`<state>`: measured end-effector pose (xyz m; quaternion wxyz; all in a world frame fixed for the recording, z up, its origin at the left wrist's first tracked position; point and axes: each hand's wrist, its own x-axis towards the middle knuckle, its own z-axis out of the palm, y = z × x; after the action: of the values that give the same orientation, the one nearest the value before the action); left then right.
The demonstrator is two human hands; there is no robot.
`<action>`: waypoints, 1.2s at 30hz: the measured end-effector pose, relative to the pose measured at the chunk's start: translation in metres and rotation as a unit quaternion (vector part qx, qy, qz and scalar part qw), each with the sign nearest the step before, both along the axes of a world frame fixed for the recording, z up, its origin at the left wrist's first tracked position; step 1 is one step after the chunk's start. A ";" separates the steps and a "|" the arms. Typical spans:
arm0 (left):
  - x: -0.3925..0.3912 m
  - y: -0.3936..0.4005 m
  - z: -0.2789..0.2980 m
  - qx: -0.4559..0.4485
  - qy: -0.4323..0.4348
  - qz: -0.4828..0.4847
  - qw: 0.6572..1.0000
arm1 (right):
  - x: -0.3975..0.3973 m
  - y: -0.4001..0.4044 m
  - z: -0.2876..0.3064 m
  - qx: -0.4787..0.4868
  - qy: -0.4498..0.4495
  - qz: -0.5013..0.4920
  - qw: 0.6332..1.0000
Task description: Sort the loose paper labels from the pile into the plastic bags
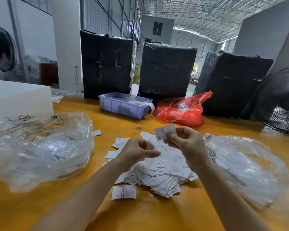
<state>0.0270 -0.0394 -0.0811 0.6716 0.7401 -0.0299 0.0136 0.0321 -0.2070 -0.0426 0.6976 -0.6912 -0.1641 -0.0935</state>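
Warehouse hall, yellow wooden table (157, 214). Pile of loose white paper labels (160, 172) at centre. Right hand (185, 142) above pile, thumb and fingers pinching single white paper label (163, 131), "XL" readable, other print too small. Left hand (137, 151) loosely curled, holding nothing. Clear plastic bag (40, 147) at 9 o'clock, second clear plastic bag (245, 167) at 3 o'clock. Blue plastic bin (123, 107), red plastic bag (182, 110) at 12 o'clock.
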 end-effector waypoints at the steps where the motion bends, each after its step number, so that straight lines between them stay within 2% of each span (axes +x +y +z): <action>1: -0.001 0.000 0.001 0.000 -0.001 -0.004 1.000 | -0.001 0.002 -0.001 -0.013 -0.007 -0.005 1.000; 9: -0.005 0.001 0.005 -0.002 -0.002 -0.028 1.000 | -0.002 0.001 -0.008 -0.093 -0.022 -0.032 0.995; 16: -0.005 0.004 0.007 -0.001 0.006 -0.033 0.999 | -0.004 0.001 -0.006 -0.170 -0.002 0.015 0.985; 24: -0.008 0.002 0.009 -0.012 -0.002 -0.032 0.999 | 0.001 -0.003 -0.005 -0.163 0.012 -0.043 0.986; 30: -0.008 0.004 0.010 -0.006 0.004 -0.024 1.000 | 0.001 -0.002 -0.004 -0.138 -0.019 -0.086 0.987; 36: -0.009 0.004 0.010 -0.013 0.000 -0.034 0.999 | -0.001 -0.001 -0.003 -0.133 0.001 -0.053 0.990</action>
<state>0.0181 -0.0355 -0.0715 0.6816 0.7296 -0.0545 -0.0091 0.0313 -0.2077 -0.0459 0.5934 -0.7859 -0.1372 -0.1071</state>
